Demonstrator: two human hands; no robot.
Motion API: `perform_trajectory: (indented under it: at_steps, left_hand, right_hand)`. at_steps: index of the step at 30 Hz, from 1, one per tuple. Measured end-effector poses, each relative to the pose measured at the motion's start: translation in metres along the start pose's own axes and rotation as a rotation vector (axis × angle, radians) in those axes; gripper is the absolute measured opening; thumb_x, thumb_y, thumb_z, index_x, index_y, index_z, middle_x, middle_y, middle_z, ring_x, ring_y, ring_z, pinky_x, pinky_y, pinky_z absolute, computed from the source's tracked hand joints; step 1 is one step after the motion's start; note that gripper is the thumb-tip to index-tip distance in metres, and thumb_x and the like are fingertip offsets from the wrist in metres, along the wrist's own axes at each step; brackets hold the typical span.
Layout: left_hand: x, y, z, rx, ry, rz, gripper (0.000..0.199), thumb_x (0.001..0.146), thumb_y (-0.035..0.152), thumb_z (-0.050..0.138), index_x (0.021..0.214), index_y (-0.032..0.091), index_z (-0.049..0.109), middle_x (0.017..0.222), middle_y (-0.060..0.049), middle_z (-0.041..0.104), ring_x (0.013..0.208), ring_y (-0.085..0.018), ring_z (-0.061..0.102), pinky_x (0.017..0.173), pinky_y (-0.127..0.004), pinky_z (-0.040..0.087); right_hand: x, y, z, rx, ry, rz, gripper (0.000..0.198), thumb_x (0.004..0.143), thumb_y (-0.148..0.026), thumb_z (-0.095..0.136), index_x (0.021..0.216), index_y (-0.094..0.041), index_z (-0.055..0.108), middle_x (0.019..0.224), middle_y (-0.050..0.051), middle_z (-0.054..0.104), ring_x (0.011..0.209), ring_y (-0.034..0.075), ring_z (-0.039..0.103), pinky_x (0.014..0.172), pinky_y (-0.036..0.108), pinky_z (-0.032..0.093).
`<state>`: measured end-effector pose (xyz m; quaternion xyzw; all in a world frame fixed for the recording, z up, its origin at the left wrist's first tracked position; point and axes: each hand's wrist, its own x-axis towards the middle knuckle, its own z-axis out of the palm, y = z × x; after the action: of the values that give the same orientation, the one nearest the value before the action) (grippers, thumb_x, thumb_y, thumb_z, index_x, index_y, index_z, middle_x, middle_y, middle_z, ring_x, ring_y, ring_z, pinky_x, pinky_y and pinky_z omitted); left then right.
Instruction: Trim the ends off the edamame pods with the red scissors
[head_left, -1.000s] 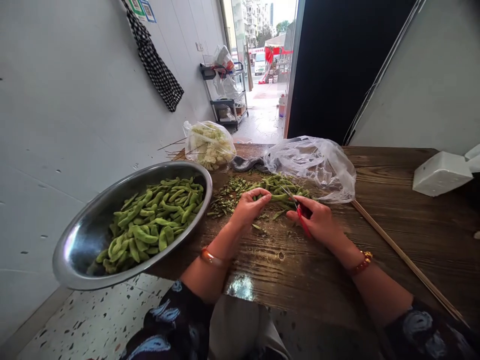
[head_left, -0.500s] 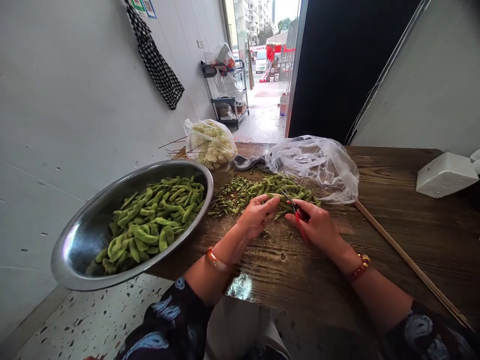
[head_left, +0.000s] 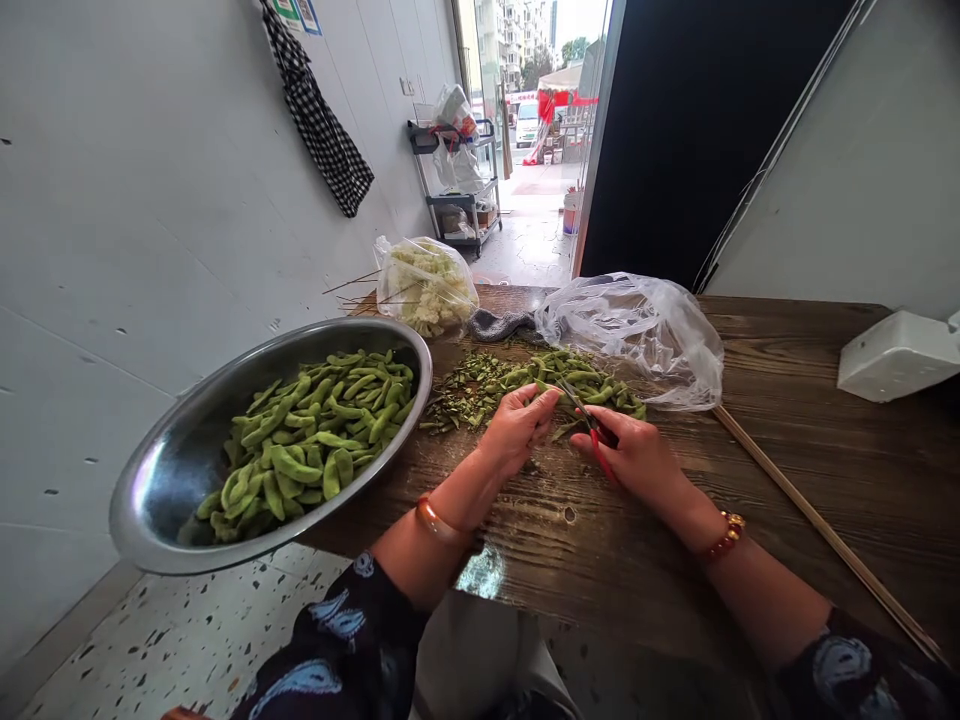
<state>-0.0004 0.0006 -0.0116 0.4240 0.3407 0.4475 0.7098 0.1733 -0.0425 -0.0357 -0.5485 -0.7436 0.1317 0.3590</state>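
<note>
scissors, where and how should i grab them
Likely by the red handles, from the near right side, where the right hand grips them: the blades point forward and left, close to the left hand, so that end is better avoided.

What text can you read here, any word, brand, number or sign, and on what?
None legible.
Green sign and blue sign: code-like patterns, cut off by the frame, too small.
Red banner outside: pale marks, too small.
Bag on the trolley: reddish print, blurred.

Bowl [head_left: 161, 500] L of pod pile [head_left: 592, 380]
</note>
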Motion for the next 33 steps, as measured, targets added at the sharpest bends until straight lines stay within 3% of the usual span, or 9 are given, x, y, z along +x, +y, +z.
perform_trajectory:
  at_steps: [5, 12, 17, 20, 25, 30, 33]
  left_hand:
    - [0.001, 0.0, -0.001, 0.092, -0.004, 0.033, 0.038, 0.075, 0.042, 0.069, 0.068, 0.017, 0.041, 0.053, 0.009, 0.038, 0.038, -0.001, 0.028, 0.037, -0.018, 0.015]
    - [0.0, 0.003, -0.003, 0.309, -0.127, 0.011, 0.032, 0.08, 0.044, 0.061, 0.089, 0.013, 0.057, 0.069, 0.002, 0.056, 0.045, -0.003, 0.04, 0.041, -0.018, 0.022]
    - [-0.001, 0.004, -0.003, 0.485, -0.204, 0.091, 0.035, 0.082, 0.046, 0.058, 0.088, 0.011, 0.063, 0.064, 0.003, 0.053, 0.045, -0.004, 0.036, 0.045, -0.019, 0.025]
    - [-0.001, 0.002, -0.002, 0.627, -0.229, 0.171, 0.033, 0.083, 0.043, 0.058, 0.083, 0.011, 0.066, 0.065, 0.001, 0.057, 0.053, -0.007, 0.043, 0.052, -0.02, 0.033]
    - [0.0, -0.001, -0.002, 0.713, -0.251, 0.28, 0.029, 0.083, 0.037, 0.058, 0.089, 0.012, 0.07, 0.084, -0.005, 0.067, 0.077, -0.015, 0.056, 0.073, -0.024, 0.042]
    - [-0.001, -0.002, -0.003, 0.722, -0.232, 0.214, 0.032, 0.086, 0.039, 0.053, 0.083, 0.011, 0.067, 0.065, 0.001, 0.056, 0.06, -0.01, 0.046, 0.057, -0.021, 0.036]
    - [-0.002, -0.003, -0.002, 0.764, -0.214, 0.231, 0.03, 0.087, 0.038, 0.052, 0.08, 0.011, 0.065, 0.064, 0.001, 0.053, 0.06, -0.009, 0.044, 0.056, -0.021, 0.035]
  right_hand:
    - [0.0, 0.0, 0.0, 0.002, -0.038, 0.01, 0.044, 0.084, -0.047, 0.06, 0.113, -0.015, 0.066, 0.092, 0.009, 0.073, 0.078, 0.022, 0.066, 0.071, 0.031, 0.05]
    - [0.004, 0.007, -0.009, 0.064, -0.018, 0.048, 0.049, 0.083, -0.052, 0.06, 0.115, -0.016, 0.065, 0.08, 0.005, 0.068, 0.067, 0.017, 0.059, 0.065, 0.028, 0.047]
    - [0.005, 0.005, -0.011, 0.104, -0.082, 0.025, 0.048, 0.082, -0.05, 0.062, 0.116, -0.017, 0.064, 0.085, 0.005, 0.068, 0.069, 0.017, 0.059, 0.064, 0.028, 0.047]
    - [0.005, 0.004, -0.009, 0.118, -0.096, 0.014, 0.048, 0.081, -0.049, 0.063, 0.115, -0.017, 0.063, 0.09, 0.007, 0.069, 0.074, 0.018, 0.061, 0.068, 0.03, 0.049]
    - [0.003, 0.006, -0.007, 0.102, -0.109, -0.009, 0.047, 0.079, -0.047, 0.065, 0.115, -0.017, 0.063, 0.103, 0.01, 0.069, 0.087, 0.022, 0.064, 0.075, 0.032, 0.051]
    - [0.002, 0.007, -0.007, 0.072, -0.126, -0.002, 0.035, 0.083, -0.044, 0.061, 0.106, -0.018, 0.068, 0.096, 0.009, 0.071, 0.081, 0.021, 0.065, 0.074, 0.031, 0.049]
    - [0.003, 0.004, -0.009, 0.048, -0.147, 0.008, 0.033, 0.084, -0.043, 0.059, 0.103, -0.018, 0.07, 0.086, 0.006, 0.071, 0.072, 0.019, 0.063, 0.068, 0.029, 0.047]
